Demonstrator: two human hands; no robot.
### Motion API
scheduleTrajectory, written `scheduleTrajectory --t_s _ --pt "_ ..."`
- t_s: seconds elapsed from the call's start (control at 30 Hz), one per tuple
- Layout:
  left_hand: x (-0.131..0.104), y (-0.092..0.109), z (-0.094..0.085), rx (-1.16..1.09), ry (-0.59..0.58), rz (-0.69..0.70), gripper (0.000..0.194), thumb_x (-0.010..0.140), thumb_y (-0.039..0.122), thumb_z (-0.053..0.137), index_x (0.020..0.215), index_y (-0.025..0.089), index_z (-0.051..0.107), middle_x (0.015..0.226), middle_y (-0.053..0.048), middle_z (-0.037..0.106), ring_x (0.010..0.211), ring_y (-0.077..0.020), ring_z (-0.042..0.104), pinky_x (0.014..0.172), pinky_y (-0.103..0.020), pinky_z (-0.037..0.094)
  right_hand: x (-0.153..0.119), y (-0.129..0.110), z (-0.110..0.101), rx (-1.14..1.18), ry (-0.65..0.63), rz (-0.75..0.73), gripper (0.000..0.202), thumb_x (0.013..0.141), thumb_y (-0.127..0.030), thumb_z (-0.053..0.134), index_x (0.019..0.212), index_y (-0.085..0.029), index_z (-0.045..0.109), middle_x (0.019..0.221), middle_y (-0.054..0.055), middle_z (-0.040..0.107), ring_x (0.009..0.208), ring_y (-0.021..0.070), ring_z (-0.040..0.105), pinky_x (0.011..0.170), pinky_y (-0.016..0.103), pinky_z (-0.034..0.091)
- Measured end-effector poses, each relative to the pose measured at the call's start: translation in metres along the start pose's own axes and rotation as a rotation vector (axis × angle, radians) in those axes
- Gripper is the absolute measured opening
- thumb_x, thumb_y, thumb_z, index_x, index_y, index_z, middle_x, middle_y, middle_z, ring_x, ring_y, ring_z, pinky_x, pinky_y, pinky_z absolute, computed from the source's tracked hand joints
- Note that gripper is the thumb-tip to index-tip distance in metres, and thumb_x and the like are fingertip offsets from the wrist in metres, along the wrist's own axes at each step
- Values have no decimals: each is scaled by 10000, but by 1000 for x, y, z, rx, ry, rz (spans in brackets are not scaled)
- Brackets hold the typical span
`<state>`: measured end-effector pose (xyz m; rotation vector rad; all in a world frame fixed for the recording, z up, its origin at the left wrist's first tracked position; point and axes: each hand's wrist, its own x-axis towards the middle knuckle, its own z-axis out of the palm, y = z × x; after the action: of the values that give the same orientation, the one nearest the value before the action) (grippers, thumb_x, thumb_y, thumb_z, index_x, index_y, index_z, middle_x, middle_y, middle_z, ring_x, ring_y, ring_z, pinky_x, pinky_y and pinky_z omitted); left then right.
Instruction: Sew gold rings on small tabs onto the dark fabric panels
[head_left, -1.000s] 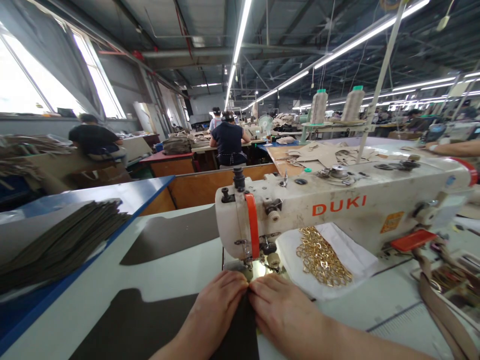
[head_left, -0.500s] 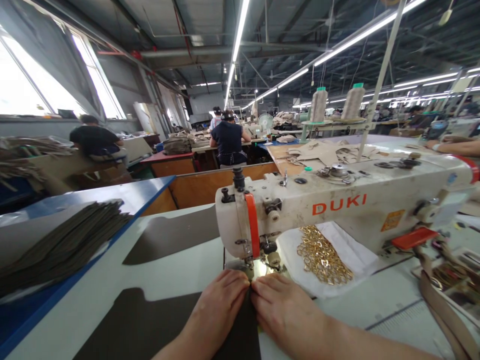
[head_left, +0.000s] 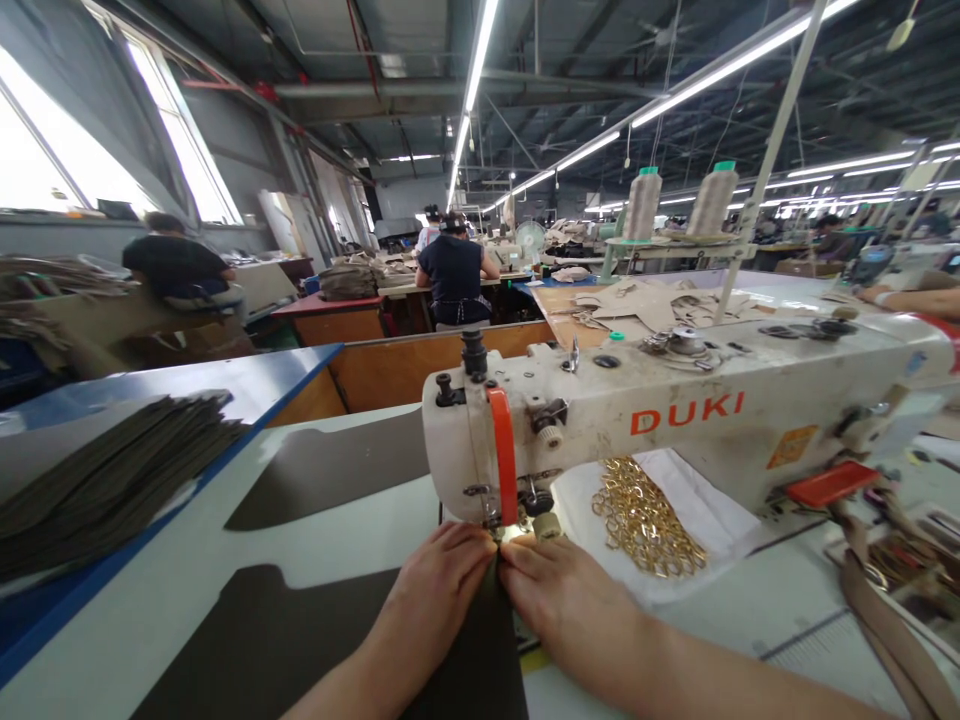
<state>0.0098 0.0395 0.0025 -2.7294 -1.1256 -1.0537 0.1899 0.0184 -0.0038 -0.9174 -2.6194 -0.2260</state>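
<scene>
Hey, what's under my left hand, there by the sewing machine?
Dark sheet material shows on both sides of your left hand; whatever lies directly beneath it is covered.

Workshop: a big one for sewing
Sewing machine [head_left: 570,400]: white, up close
Spools [head_left: 642,210]: two, fat with thread
Table [head_left: 240,378]: a pile of dark pieces [head_left: 112,480]
Lights [head_left: 478,60]: long, up high

Left hand [head_left: 444,580] and right hand [head_left: 562,595] pinch dark sheet [head_left: 480,655] by sewing machine [head_left: 600,400].

Fabric pile [head_left: 112,485] L of sewing mach. [head_left: 686,400], cones [head_left: 642,207] behind, rings [head_left: 649,525] on sheet [head_left: 709,495] R of needle end [head_left: 461,450].
</scene>
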Motion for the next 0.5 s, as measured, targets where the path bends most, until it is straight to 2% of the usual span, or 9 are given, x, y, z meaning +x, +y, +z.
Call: scheduleTrajectory --t_s 0.23,0.5 --pt "2 -2 0 21 51 6 266 915 204 436 769 206 658 780 -26 720 762 -172 664 723 -274 562 2 2 -2 -25 -18 -4 182 810 -93 623 988 -98 584 1022 118 636 888 219 603 777 334 481" --pt "3 0 0 30 28 -43 278 907 199 441 746 192 667 767 -40 717 729 -173 659 676 -268 562 1 2 -3 24 -39 5 172 817 -95 617 986 -98 587 1035 112 631 959 226 581 852 343 469"
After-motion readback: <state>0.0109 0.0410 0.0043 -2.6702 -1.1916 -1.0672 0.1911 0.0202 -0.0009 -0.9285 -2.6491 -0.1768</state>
